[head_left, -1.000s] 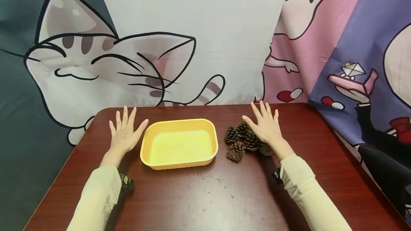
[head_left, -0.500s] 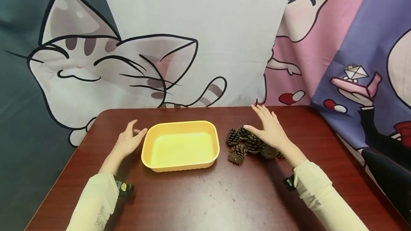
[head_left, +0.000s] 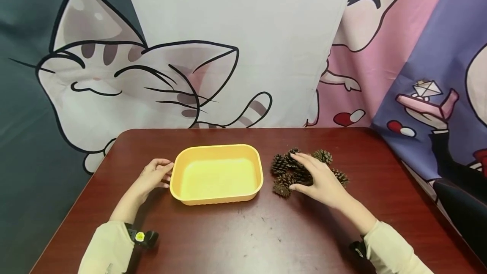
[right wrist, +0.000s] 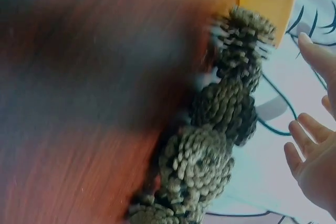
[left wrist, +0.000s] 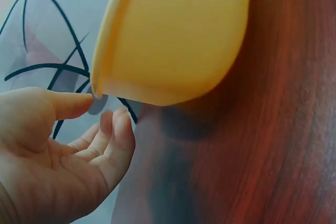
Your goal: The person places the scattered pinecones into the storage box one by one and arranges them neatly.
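Observation:
A yellow plastic tub (head_left: 217, 201) sits on the table, left of the middle in the head view. My left hand (head_left: 152, 176) is at its left end, the thumb tip at the rim. The left wrist view has the hand's loosely bent fingers (left wrist: 123, 135) a small gap from the tub's wall (left wrist: 173, 40). To the tub's right lies a cluster of several brown pine cones (head_left: 279, 165). Over them hovers my right hand (head_left: 323, 183), thumb and fingers spread, partly hiding them. In the right wrist view the pine cones (right wrist: 197, 161) lie beside the spread fingers (right wrist: 302, 140).
The dark red wooden table (head_left: 228, 240) has its back edge against a hanging cloth (head_left: 289, 54) printed with cartoon figures. Part of a black object (head_left: 460, 206) stands beyond the table's right edge. Each wrist wears a small camera (head_left: 144, 238).
My left hand has turned and come down to the tub's left rim. My right hand has lowered toward the pine cones, its fingers now pointing left. The tub stays on the table.

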Available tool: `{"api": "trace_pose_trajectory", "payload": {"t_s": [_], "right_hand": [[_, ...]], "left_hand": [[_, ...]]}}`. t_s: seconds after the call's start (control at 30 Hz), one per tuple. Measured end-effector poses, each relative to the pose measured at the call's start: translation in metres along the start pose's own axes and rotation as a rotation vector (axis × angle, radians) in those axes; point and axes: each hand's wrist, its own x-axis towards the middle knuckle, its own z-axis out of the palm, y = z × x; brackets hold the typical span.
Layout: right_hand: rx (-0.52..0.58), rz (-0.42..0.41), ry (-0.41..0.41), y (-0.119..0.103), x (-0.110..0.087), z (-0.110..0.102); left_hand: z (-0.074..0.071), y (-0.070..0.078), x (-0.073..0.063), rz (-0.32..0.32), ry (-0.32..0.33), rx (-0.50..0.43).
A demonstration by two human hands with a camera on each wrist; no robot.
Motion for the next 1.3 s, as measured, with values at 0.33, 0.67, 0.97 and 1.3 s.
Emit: {"api": "trace_pose_trajectory", "payload": {"t_s": [0.33,0.67,0.97,1.3], "right_hand": [[-0.068,0.001,0.003,-0.015,-0.025,0.022],[-0.233,-0.176,0.032,-0.02,-0.021,0.037],[-0.245,-0.182,-0.037,-0.021,-0.013,0.038],[-0.314,-0.187,-0.088,-0.016,-0.016,0.048]], "left_hand": [[0.005,-0.007,0.004,-0.009,-0.069,-0.16],[0.011,-0.006,0.01,-0.008,-0.094,-0.256],[0.008,-0.007,0.005,0.011,-0.129,-0.263],[0.016,-0.005,0.006,0.002,-0.128,-0.296]]}}
